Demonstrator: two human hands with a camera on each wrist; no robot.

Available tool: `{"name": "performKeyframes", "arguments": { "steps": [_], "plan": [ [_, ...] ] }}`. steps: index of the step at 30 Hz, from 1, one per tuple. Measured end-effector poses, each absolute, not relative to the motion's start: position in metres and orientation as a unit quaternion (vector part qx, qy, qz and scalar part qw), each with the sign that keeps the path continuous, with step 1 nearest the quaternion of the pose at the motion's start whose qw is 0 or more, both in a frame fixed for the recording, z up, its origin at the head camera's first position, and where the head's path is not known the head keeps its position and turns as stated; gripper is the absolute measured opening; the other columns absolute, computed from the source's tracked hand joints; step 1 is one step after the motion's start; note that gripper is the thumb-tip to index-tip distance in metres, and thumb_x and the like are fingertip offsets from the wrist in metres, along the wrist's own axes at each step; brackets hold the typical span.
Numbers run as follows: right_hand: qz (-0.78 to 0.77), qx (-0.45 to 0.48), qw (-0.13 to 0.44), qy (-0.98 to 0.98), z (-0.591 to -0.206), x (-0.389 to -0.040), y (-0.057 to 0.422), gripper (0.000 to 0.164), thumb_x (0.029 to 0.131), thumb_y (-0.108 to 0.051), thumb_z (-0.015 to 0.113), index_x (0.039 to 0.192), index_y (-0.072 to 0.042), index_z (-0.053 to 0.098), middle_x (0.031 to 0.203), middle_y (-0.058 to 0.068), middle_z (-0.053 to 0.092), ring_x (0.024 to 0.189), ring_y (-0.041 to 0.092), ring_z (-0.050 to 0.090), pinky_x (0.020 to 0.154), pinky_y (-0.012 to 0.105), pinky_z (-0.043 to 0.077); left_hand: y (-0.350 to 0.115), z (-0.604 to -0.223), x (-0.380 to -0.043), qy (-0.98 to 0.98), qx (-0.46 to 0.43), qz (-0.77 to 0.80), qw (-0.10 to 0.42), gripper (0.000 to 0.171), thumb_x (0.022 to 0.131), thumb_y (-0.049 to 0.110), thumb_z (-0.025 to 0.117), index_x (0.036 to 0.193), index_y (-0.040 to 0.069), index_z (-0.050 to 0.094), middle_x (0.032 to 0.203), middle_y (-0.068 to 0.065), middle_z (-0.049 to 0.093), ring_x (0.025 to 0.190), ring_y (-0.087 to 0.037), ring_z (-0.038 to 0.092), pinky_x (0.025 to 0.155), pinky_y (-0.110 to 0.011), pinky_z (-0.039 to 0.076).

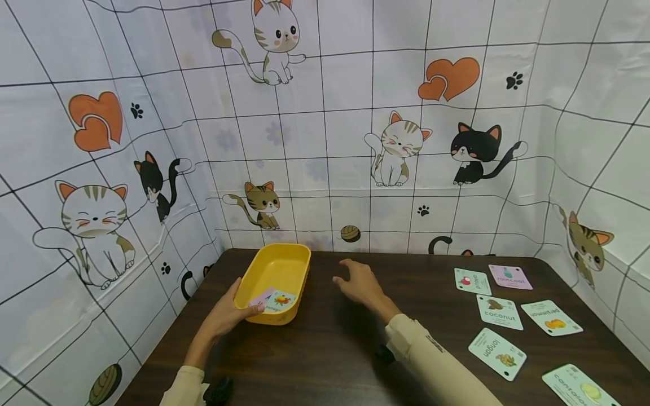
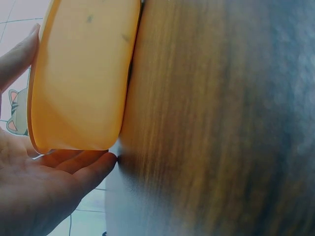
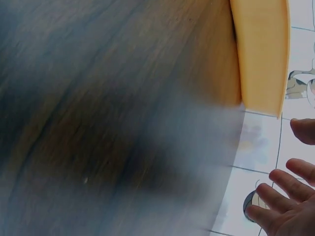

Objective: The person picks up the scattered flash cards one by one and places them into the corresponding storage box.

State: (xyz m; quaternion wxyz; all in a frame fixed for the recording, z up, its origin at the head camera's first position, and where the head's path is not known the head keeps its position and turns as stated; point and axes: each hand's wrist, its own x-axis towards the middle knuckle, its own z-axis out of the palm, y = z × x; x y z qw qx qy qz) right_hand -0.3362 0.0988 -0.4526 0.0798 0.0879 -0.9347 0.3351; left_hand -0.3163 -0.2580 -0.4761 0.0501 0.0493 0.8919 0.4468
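Observation:
A yellow plastic basket (image 1: 274, 270) stands at the back left of the dark wooden table. My left hand (image 1: 227, 312) grips its left side, the thumb over the rim near the front corner; in the left wrist view the fingers (image 2: 96, 169) lie along the outer wall. Two overlapping picture cards, one purple card (image 1: 261, 297) and one pale green card (image 1: 281, 301), lie in the basket's front end. To the right of the basket my right hand (image 1: 361, 285) is above the table, fingers loosely extended and holding nothing. In the right wrist view its fingers (image 3: 275, 196) are spread apart.
On the table's right side lie several picture cards: a raincoat card (image 1: 510, 277), a coconut card (image 1: 500, 312), a persimmon card (image 1: 552, 317), a longan card (image 1: 497, 354) and others. A cat-print curtain (image 1: 345, 135) surrounds the table's back and sides.

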Motion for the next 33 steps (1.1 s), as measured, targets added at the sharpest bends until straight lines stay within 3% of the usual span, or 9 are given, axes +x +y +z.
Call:
{"name": "performKeyframes", "arguments": {
  "steps": [6, 13, 23, 29, 33],
  "plan": [
    [0.344, 0.075, 0.086, -0.932, -0.454, -0.336, 0.11, 0.054, 0.103, -0.03, 0.072, 0.15, -0.006, 0.06, 0.15, 0.02, 0.064, 0.138, 0.044, 0.06, 0.112, 0.061, 0.051, -0.258, -0.476, -0.316, 0.893, 0.047, 0.444, 0.05, 0.122, 0.091, 0.044, 0.083, 0.17, -0.004, 0.004, 0.174, -0.035, 0.019, 0.146, -0.043, 0.046, 0.127, -0.064, 0.032],
    [0.364, 0.067, 0.093, -0.924, -0.452, -0.336, 0.121, 0.054, 0.104, -0.028, 0.071, 0.151, -0.005, 0.059, 0.152, 0.021, 0.062, 0.14, 0.047, 0.057, 0.112, 0.063, 0.049, -0.258, -0.477, -0.313, 0.889, 0.062, 0.452, 0.043, 0.119, 0.091, 0.041, 0.083, 0.171, -0.002, 0.005, 0.167, -0.033, 0.035, 0.132, -0.035, 0.056, 0.121, -0.059, 0.04],
    [0.371, 0.052, 0.101, -0.922, -0.453, -0.337, 0.138, 0.055, 0.103, -0.027, 0.071, 0.15, -0.001, 0.059, 0.153, 0.024, 0.061, 0.143, 0.048, 0.055, 0.114, 0.064, 0.047, -0.258, -0.476, -0.313, 0.89, 0.056, 0.451, 0.046, 0.121, 0.091, 0.042, 0.083, 0.171, -0.003, 0.004, 0.173, -0.034, 0.024, 0.141, -0.04, 0.05, 0.125, -0.063, 0.035],
    [0.364, 0.044, 0.106, -0.924, -0.454, -0.338, 0.153, 0.054, 0.104, -0.026, 0.069, 0.149, 0.001, 0.059, 0.152, 0.027, 0.06, 0.14, 0.051, 0.055, 0.112, 0.066, 0.048, -0.257, -0.476, -0.314, 0.891, 0.054, 0.449, 0.043, 0.12, 0.09, 0.044, 0.083, 0.171, -0.002, 0.006, 0.171, -0.033, 0.028, 0.135, -0.037, 0.053, 0.124, -0.062, 0.038],
    [0.357, 0.038, 0.107, -0.927, -0.455, -0.336, 0.162, 0.054, 0.104, -0.026, 0.069, 0.149, 0.002, 0.058, 0.151, 0.028, 0.061, 0.14, 0.052, 0.055, 0.112, 0.066, 0.048, -0.257, -0.476, -0.314, 0.89, 0.052, 0.451, 0.044, 0.121, 0.091, 0.043, 0.083, 0.171, -0.002, 0.005, 0.172, -0.033, 0.025, 0.139, -0.039, 0.051, 0.125, -0.063, 0.035]
  ]
}}
